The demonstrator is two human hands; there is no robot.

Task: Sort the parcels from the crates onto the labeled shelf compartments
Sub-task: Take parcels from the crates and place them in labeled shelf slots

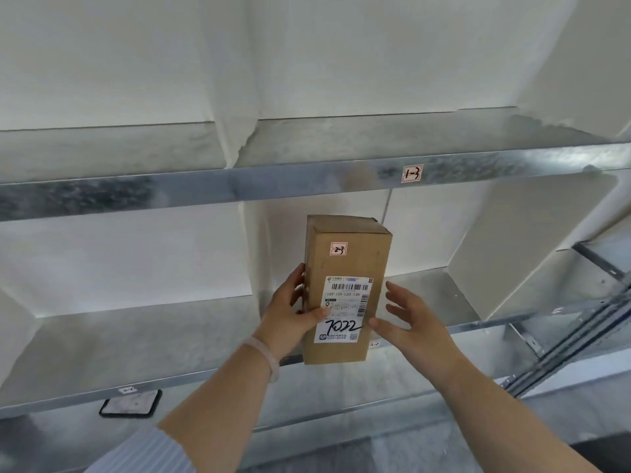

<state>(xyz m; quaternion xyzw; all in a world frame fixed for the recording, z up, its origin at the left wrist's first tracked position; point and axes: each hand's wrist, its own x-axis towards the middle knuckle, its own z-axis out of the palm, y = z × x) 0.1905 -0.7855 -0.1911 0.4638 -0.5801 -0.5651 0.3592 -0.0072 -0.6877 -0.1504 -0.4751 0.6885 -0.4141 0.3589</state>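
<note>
A tall brown cardboard parcel [351, 257] stands upright in front of the middle shelf compartment. It carries a small sticker reading 2-3 and a white shipping label with 7022 written on it. My left hand [290, 315] grips its left side, thumb across the label. My right hand [406, 319] is just right of the parcel, fingers spread, thumb tip at the parcel's right edge. The metal shelf [478, 315] behind the parcel has a small tag [374, 344] on its front lip. The shelf above [307, 182] bears a tag reading 1-3 [412, 173].
White divider panels [532, 247] split each shelf into compartments. A small tag [127, 390] marks the compartment to the left. A dark-framed flat parcel [131, 402] lies on the shelf below left. A slotted metal upright [580, 339] runs diagonally at the right.
</note>
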